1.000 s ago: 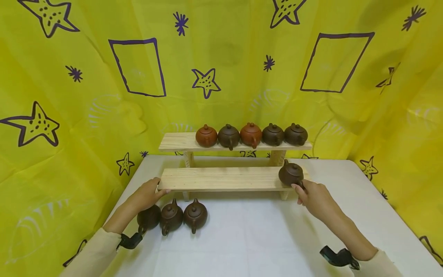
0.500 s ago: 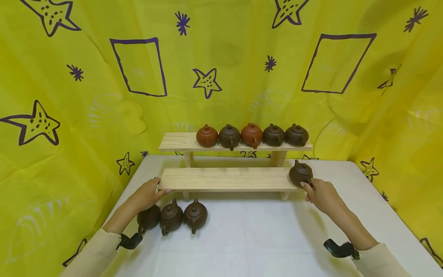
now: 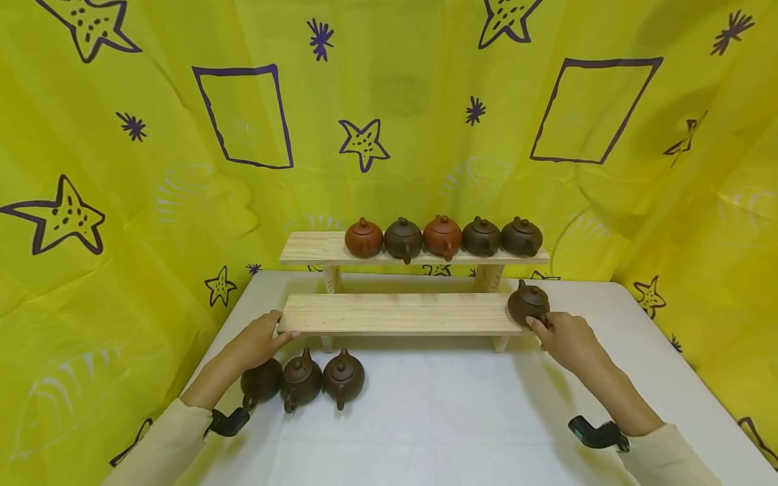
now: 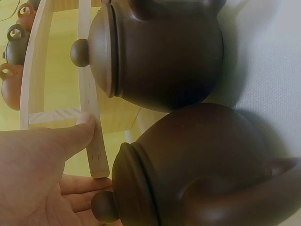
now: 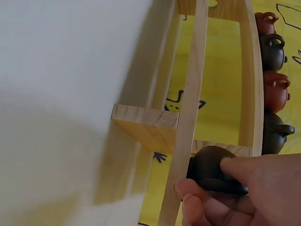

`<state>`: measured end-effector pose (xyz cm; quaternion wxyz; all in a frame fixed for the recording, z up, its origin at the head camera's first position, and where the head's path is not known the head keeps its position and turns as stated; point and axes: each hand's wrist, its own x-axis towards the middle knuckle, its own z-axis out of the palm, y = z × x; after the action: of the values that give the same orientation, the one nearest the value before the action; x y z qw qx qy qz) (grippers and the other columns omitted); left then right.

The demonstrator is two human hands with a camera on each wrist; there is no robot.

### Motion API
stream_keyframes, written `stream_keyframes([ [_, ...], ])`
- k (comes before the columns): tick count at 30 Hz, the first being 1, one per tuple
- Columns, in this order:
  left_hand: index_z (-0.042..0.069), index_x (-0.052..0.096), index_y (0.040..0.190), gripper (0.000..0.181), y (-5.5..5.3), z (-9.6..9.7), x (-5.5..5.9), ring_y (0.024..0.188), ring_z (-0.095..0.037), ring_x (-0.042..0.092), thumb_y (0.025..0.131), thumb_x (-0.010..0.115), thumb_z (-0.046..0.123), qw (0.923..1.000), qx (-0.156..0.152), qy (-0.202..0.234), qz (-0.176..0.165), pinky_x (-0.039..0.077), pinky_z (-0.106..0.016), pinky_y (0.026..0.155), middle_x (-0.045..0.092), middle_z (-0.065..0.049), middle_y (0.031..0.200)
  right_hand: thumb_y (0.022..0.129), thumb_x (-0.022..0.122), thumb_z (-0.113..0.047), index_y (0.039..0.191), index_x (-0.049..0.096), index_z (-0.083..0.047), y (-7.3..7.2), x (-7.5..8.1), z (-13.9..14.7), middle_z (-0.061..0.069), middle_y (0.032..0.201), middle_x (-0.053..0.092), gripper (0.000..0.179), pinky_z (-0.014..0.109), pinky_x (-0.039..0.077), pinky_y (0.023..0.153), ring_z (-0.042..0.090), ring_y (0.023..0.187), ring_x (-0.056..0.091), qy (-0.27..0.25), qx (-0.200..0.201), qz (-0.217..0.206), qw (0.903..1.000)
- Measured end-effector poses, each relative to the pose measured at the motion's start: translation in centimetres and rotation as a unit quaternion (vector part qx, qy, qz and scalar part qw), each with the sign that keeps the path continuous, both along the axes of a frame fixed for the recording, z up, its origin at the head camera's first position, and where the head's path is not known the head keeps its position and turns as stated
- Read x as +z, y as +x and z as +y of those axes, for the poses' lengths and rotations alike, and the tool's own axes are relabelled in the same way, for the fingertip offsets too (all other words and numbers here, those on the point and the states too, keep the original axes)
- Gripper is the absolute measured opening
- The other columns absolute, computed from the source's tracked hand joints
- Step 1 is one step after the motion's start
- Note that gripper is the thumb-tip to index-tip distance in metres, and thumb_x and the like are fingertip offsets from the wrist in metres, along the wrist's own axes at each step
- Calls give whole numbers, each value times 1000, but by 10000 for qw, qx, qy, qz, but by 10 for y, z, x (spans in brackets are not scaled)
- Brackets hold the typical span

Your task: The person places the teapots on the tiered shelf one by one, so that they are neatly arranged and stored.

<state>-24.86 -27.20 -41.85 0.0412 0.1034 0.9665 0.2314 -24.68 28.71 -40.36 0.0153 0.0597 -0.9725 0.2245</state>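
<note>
At the right end of the lower board of a two-tier wooden shelf (image 3: 389, 314) stands a small dark-brown teapot (image 3: 526, 302). My right hand (image 3: 568, 343) pinches this teapot by its handle; in the right wrist view, the thumb lies against its dark body (image 5: 212, 160). My left hand (image 3: 258, 343) grips the left end of the lower board, thumb on the front edge and fingers around the end. Beneath the left forearm, three brown teapots (image 3: 301, 381) sit in a row on the table; the leftmost is partly hidden by the arm.
Several teapots, two reddish (image 3: 442, 236) and the others dark, line the upper board (image 3: 313, 248). A white cloth covers the table (image 3: 425, 412). A yellow patterned curtain (image 3: 401, 88) encloses the back and sides.
My right hand has slid the teapot rightward along the lower board to its end, then stayed there over the last half second. The left hand has kept its hold on the shelf.
</note>
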Motion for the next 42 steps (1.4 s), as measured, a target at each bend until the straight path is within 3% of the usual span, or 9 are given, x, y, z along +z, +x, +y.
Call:
stream_keyframes([
  [6,-23,45,135,62,0,0,0,116,-47,63,106,66,27,10000,-32,5,19,52,-59,97,60,-40,128,109,55,-43,66,67,-5,4,-3,1,2,58,66,58,37,48,61,19,56,61,245,94,-768,9967],
  [9,-23,46,135,61,0,0,1,116,-47,63,106,66,27,10000,-33,9,31,52,-59,97,60,-40,127,108,57,-40,62,67,-5,9,-13,-8,-1,51,60,59,34,51,60,15,48,59,123,466,-1236,9912],
  [12,-24,45,136,63,0,0,1,118,-49,62,106,66,28,10000,-9,-17,22,52,-60,98,59,-41,129,107,62,-40,58,65,-6,15,-26,-28,-4,48,56,60,32,52,55,11,43,55,-166,892,-1427,9856],
  [18,-23,45,136,62,1,1,3,119,-49,62,106,65,28,10000,11,-17,-6,51,-60,99,59,-41,129,103,67,-43,50,60,-10,30,-45,-94,-10,42,46,63,27,45,54,6,41,42,-311,1515,-1177,9809],
  [25,-23,46,135,61,0,0,2,116,-47,63,106,65,27,10000,-3,-54,16,52,-59,97,60,-40,128,98,72,-48,52,53,-19,50,-55,-175,-12,50,40,58,23,32,48,6,51,39,-358,2179,-1038,9698],
  [31,-22,47,133,58,1,-1,3,113,-45,64,106,66,26,10000,-22,-68,66,52,-59,96,61,-39,125,95,72,-56,54,61,-19,62,-63,-228,-13,55,41,57,21,35,49,3,57,37,-120,2762,-822,9575],
  [36,-23,46,135,61,0,0,1,119,-48,62,106,65,27,10000,0,-27,43,51,-60,99,60,-41,129,96,67,-64,47,42,-22,63,-70,-260,-16,48,28,69,21,30,44,3,52,30,-57,2769,-537,9594],
  [42,-24,45,136,63,-1,-1,1,120,-50,62,106,66,28,10000,-11,-61,49,51,-61,100,59,-42,130,99,64,-59,45,37,-23,61,-73,-275,-17,42,23,71,18,24,40,0,42,24,-320,2473,-311,9679],
])
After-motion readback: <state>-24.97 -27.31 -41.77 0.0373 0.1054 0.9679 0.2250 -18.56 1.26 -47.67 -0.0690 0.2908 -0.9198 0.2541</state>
